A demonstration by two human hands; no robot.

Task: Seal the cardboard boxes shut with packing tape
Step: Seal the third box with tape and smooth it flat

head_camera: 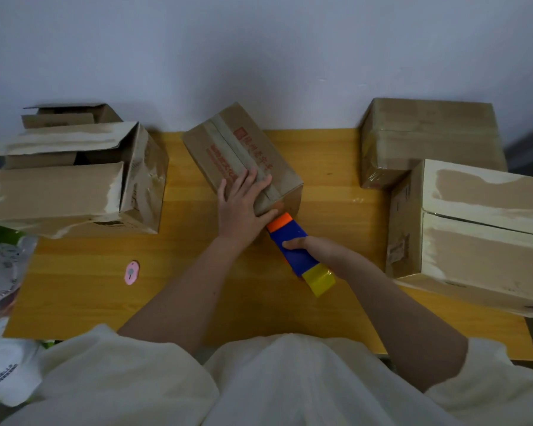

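Five cardboard boxes (243,155), one tape dispenser (293,250), two hands

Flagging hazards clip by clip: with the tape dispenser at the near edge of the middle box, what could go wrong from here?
1. The left hand lies flat on the small brown cardboard box with red print, right beside the blue and orange tape dispenser held by the right hand; its fingers might meet the cutter.
2. The box sits askew on the yellow wooden table, so it could slide or turn under the pull, wrinkling the tape.
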